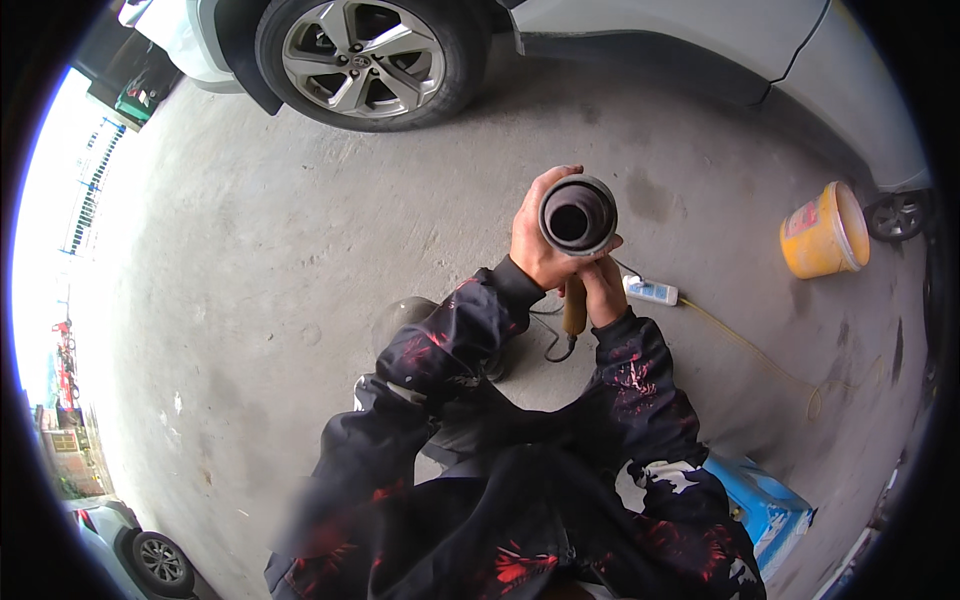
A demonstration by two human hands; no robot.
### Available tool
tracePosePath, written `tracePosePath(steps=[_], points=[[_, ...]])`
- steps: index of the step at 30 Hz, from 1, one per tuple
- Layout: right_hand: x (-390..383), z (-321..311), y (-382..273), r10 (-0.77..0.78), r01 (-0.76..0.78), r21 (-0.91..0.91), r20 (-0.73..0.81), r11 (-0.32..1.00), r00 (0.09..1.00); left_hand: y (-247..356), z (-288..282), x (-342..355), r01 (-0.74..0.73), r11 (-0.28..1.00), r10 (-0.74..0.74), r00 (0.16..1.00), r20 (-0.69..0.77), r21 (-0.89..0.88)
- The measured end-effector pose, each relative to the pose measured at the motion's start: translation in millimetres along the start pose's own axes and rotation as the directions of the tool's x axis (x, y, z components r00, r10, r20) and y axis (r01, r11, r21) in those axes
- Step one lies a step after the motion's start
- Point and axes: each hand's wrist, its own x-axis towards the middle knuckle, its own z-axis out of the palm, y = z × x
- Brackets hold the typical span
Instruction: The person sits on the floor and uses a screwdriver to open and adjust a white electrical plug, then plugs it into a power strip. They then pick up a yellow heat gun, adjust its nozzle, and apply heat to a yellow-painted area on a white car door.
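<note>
A short grey metal pipe [578, 214] is held up in front of me with its dark open end facing the camera. My left hand [538, 238] wraps around its left side. My right hand [603, 288] sits just below the pipe and grips a tool with a brown wooden handle [575, 310] that points down; its working end is hidden behind the pipe. A thin dark cord [556, 345] hangs from the handle's lower end. Both sleeves are black with red and white marks.
A white car with an alloy wheel [362, 55] stands on the concrete ahead. A white power strip [651, 291] with a yellow cable lies right of my hands. A yellow bucket [824, 233] lies tipped at the right. A blue box [768, 505] sits at lower right.
</note>
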Motion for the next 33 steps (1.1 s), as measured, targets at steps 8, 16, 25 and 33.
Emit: tracePosePath(steps=[8, 16, 25, 33], points=[[-6.6, 2.0, 12.8, 0.019, -0.015, 0.032, -0.158, 0.999, 0.987, -12.7, 9.0, -7.3, -0.165, 0.986, 0.165, 0.986, 0.005, 0.020], [-9.0, 6.3, 4.6, 0.070, -0.072, -0.012, -0.144, 0.997, 0.987, -15.2, 6.7, -7.9, -0.109, 0.990, 0.105, 0.993, 0.050, 0.092], [-17.2, 0.6, 3.4, 0.097, -0.089, 0.066, -0.130, 0.994, 0.987, 7.4, 11.2, -8.7, 0.140, 0.974, -0.127, 0.988, 0.082, -0.178], [-31.7, -16.2, 12.3, 0.150, -0.147, 0.231, 0.005, 0.962, 0.989, 16.2, 17.8, -9.4, 0.053, 0.950, -0.005, 0.988, 0.154, -0.306]])
